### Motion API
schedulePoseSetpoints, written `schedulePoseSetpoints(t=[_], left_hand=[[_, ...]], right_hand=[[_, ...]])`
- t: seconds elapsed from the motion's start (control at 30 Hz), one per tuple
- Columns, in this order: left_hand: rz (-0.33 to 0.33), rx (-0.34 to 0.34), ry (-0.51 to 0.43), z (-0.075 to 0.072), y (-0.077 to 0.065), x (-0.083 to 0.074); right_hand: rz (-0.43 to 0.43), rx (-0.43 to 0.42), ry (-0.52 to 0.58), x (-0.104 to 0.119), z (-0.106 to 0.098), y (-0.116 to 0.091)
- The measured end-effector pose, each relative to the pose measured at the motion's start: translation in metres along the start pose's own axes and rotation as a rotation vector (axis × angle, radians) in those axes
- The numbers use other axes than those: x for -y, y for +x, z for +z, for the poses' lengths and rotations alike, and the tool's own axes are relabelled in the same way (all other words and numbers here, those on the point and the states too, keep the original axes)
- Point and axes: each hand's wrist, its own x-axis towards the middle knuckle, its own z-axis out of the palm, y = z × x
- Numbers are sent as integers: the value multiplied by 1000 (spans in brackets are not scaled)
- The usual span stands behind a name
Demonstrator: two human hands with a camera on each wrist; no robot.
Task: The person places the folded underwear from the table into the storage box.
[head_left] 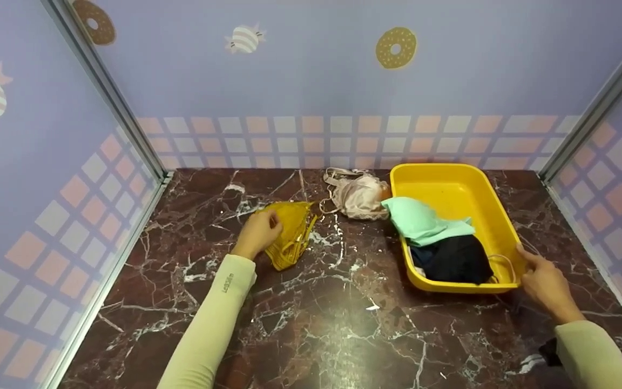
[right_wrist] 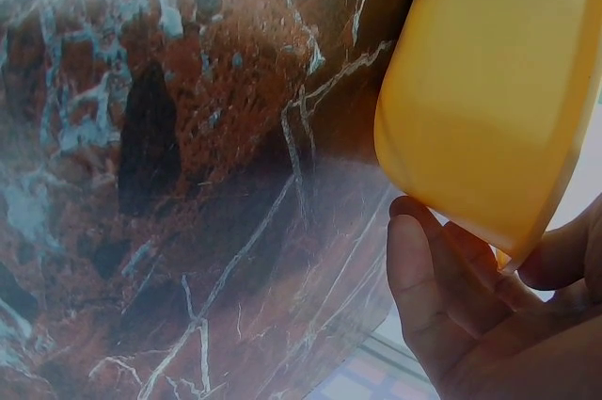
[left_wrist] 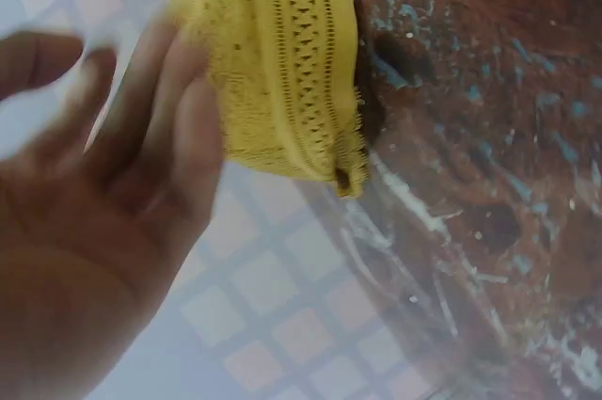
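Note:
A mustard-yellow lace bra (head_left: 292, 229) lies on the marbled tabletop, left of the middle. My left hand (head_left: 259, 232) is at its left side; the left wrist view shows the fingers, blurred and spread apart, beside the lace band (left_wrist: 315, 61) with nothing pinched between them. At the right, my right hand (head_left: 548, 286) grips the near right corner of a yellow plastic tub (head_left: 497, 216). In the right wrist view the thumb is at the rim and the fingertips (right_wrist: 411, 249) are against the outer wall.
Inside the tub lie a mint-green bra (head_left: 424, 221), partly over the left rim, and a black bra (head_left: 457, 259). A beige bra (head_left: 362, 197) rests against the tub's left side. Patterned walls (head_left: 311, 81) enclose the table (head_left: 311, 324) at the back and both sides.

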Motion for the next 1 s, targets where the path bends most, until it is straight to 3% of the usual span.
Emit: schedulePoseSetpoints(t=[0.07,0.13,0.3,0.47,0.77,1.0], left_hand=[[-33,-81,-22,2,7,4],[-76,-109,-36,4,13,8],[-186,-9,-43,15,22,21],[-232,61,-55,27,24,26],[-201,-8,-22,29,19,22],[-101,-68,-31,32,13,21]], right_hand=[[-2,-1,-4,0,1,0],[-8,-5,-7,-1,1,1],[-6,-7,-2,-1,1,2],[-14,-15,5,-2,0,0],[-18,-22,10,0,-1,-1],[-10,-12,-2,1,0,-1]])
